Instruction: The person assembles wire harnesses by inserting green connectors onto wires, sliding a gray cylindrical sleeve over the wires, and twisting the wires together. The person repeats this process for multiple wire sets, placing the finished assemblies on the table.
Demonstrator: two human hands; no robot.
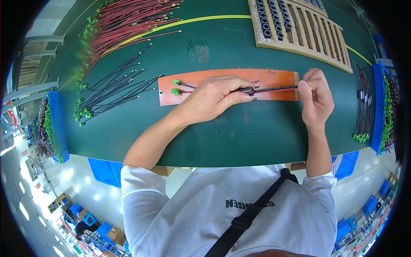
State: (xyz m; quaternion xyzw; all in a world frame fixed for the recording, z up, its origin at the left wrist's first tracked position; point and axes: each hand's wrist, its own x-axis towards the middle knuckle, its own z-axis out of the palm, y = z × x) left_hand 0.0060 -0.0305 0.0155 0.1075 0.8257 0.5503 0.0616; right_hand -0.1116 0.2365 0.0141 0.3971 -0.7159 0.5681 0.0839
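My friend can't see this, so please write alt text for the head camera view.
A person's left hand and right hand hold a dark wire bundle over an orange strip on a green table, green connectors showing beyond the left hand. Red wires and black wires lie upper left; a wooden rack holding dark rings sits upper right.

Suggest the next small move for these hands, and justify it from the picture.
Probably the right hand should draw the dark wires gently rightward while the left hand steadies them: they already run nearly straight between both hands, over the orange strip.
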